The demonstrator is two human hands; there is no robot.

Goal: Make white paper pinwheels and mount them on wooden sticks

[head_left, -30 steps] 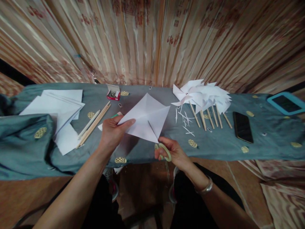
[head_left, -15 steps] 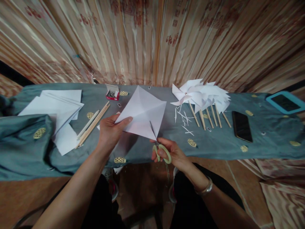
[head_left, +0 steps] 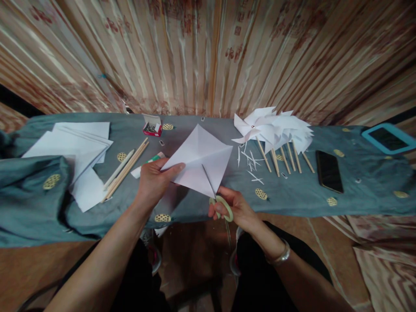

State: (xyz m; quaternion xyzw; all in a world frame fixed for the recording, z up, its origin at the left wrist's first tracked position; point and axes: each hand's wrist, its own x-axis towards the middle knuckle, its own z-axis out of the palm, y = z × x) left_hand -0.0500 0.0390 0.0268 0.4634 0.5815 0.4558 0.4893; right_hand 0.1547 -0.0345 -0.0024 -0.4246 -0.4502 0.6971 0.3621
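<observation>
My left hand [head_left: 152, 181] pinches the left corner of a creased white paper square [head_left: 201, 158], held tilted above the table. My right hand [head_left: 232, 207] grips small scissors with pale green handles [head_left: 222, 206]. Their thin blade runs up into the paper's lower corner along a diagonal crease. A silver bangle sits on my right wrist.
On the teal cloth table [head_left: 292, 195] lie several finished white paper pinwheels on wooden sticks [head_left: 276, 130], paper slivers, a black phone [head_left: 329, 171], a teal-cased tablet [head_left: 388, 138], a red box of pins [head_left: 151, 128], loose wooden sticks [head_left: 126, 169], and white sheets [head_left: 74, 147].
The paper rose a little, then came back down. The scissor blade has gone further into the lower corner along the crease. My left hand kept its grip.
</observation>
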